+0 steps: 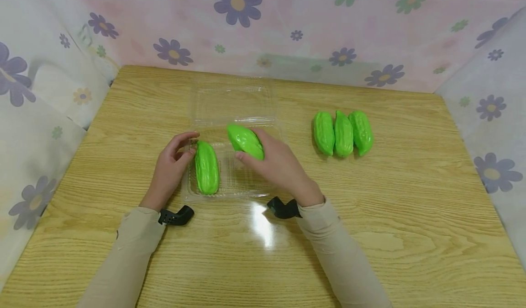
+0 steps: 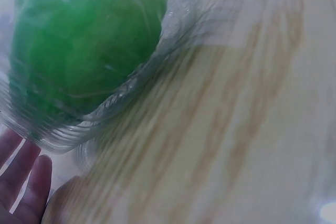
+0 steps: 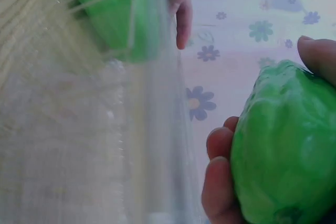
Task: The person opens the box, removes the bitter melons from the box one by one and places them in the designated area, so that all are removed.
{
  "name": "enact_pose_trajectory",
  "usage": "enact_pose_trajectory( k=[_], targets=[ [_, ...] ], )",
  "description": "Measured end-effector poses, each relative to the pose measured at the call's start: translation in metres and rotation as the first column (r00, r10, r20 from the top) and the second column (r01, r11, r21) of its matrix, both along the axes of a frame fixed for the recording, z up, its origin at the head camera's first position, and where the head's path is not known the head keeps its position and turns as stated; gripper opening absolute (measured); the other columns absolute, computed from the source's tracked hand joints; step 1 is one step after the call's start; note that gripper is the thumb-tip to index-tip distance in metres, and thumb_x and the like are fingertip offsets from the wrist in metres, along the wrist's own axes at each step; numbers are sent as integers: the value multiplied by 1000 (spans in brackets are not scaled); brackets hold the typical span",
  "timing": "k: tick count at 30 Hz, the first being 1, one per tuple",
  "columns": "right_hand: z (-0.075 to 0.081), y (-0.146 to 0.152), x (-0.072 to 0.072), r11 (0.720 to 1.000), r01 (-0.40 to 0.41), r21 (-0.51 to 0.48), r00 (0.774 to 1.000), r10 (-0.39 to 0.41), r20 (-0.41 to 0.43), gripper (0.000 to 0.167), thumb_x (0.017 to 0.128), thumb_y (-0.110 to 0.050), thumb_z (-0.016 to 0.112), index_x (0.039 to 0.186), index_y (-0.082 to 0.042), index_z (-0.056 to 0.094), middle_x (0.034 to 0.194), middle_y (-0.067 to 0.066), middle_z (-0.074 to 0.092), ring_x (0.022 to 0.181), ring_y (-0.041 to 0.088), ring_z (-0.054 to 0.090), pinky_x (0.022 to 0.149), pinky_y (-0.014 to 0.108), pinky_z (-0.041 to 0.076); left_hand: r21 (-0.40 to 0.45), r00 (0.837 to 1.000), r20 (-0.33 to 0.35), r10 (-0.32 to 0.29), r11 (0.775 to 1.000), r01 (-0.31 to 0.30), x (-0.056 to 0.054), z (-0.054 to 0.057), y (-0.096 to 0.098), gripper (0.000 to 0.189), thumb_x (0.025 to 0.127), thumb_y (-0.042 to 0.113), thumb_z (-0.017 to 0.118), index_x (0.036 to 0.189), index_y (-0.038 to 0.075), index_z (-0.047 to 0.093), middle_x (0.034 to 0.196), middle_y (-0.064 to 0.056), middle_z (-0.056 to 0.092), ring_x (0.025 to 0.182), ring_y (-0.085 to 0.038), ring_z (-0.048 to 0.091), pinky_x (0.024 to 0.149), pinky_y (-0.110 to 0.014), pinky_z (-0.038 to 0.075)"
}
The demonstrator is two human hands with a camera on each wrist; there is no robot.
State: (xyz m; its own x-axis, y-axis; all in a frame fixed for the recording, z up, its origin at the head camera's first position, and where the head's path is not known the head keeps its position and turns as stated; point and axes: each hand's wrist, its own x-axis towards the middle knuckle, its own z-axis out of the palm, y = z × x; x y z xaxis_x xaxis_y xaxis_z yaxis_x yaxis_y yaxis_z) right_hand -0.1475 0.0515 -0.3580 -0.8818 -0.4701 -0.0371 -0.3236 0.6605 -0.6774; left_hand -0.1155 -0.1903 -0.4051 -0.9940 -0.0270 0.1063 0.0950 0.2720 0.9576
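My right hand point(image 1: 277, 161) grips a bright green, ridged bitter melon point(image 1: 242, 140) between thumb and fingers, tilted above the right half of a clear plastic clamshell box point(image 1: 246, 190). In the right wrist view, the fingers point(image 3: 218, 184) curl round that held melon point(image 3: 286, 140). Another bitter melon point(image 1: 207, 168) lies lengthwise in the left side of the box. My left hand point(image 1: 171, 161) is at the box's left edge, its fingers loosely bent beside the melon there. The left wrist view shows its fingers point(image 2: 38, 182) right by the ribbed plastic wall.
Three more green bitter melons point(image 1: 344, 134) lie side by side on the wooden table point(image 1: 411, 207), right of the box. The box's clear lid point(image 1: 234, 100) is folded back, away from me. Flowered cloth point(image 1: 287, 34) hangs behind the table and at both sides.
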Motion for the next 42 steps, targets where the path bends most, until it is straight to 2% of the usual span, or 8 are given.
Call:
enact_pose_trajectory(
  k=[7, 13, 17, 21, 25, 31, 34, 42],
  targets=[
    [4, 6, -2, 998, 59, 1, 998, -59, -1, 69, 79, -61, 49, 135, -23, 34, 100, -6, 50, 75, 13, 49, 56, 29, 43, -5, 1000, -1, 0, 1000, 0, 0, -1, 0, 33, 90, 5, 48, 123, 6, 50, 123, -11, 50, 113, -21, 44, 87, -25, 38],
    [5, 13, -6, 995, 98, -11, 995, -99, -25, 70, 78, -62, 50, 135, -23, 34, 114, -7, 48, 85, 12, 48, 64, 30, 43, -6, 1000, -3, 4, 1000, -4, 1, -1, 0, 33, 89, 5, 48, 122, 6, 51, 123, -11, 50, 113, -21, 44, 87, -24, 38],
    [6, 18, -9, 993, 116, -20, 993, -116, -31, 73, 77, -62, 51, 135, -22, 34, 116, -5, 47, 88, 12, 48, 68, 32, 43, -7, 1000, -4, 6, 1000, -6, 1, -1, 0, 33, 89, 4, 49, 122, 6, 51, 123, -11, 51, 112, -21, 45, 87, -24, 38],
    [8, 23, -13, 990, 137, -34, 990, -138, -19, 70, 78, -57, 55, 135, -21, 34, 115, -4, 47, 88, 13, 48, 68, 33, 44, -10, 1000, -3, 7, 1000, -7, 1, -1, 0, 33, 89, 5, 49, 122, 6, 51, 123, -10, 50, 113, -20, 45, 87, -25, 38],
    [10, 30, -15, 983, 177, -43, 984, -178, -12, 71, 78, -59, 53, 135, -21, 34, 109, -3, 49, 85, 14, 49, 65, 33, 44, -12, 1000, 3, 6, 1000, -6, 2, 0, 0, 33, 90, 6, 48, 123, 6, 50, 123, -10, 50, 113, -20, 44, 88, -26, 38],
    [13, 42, -18, 962, 229, -150, 973, -224, 52, 66, 80, -62, 47, 132, -23, 36, 97, 1, 52, 77, 18, 52, 59, 34, 45, -16, 1000, 1, 1, 1000, -1, 1, 0, -1, 34, 90, 6, 48, 124, 6, 50, 124, -8, 50, 113, -21, 44, 89, -31, 38],
    [13, 47, -20, 952, 250, -179, 968, -240, 72, 63, 82, -61, 45, 131, -23, 37, 98, 3, 53, 78, 20, 51, 62, 35, 44, -9, 1000, -4, -4, 1000, 4, 0, 0, -1, 34, 90, 6, 48, 124, 6, 50, 124, -8, 50, 113, -21, 44, 89, -32, 38],
    [16, 58, -23, 937, 301, -179, 954, -297, 45, 62, 83, -60, 43, 131, -22, 39, 92, 5, 57, 74, 21, 53, 64, 36, 42, 0, 1000, -3, -6, 1000, 6, -1, -1, -1, 33, 90, 6, 48, 124, 5, 49, 124, -10, 50, 113, -22, 45, 89, -31, 38]
  ],
)
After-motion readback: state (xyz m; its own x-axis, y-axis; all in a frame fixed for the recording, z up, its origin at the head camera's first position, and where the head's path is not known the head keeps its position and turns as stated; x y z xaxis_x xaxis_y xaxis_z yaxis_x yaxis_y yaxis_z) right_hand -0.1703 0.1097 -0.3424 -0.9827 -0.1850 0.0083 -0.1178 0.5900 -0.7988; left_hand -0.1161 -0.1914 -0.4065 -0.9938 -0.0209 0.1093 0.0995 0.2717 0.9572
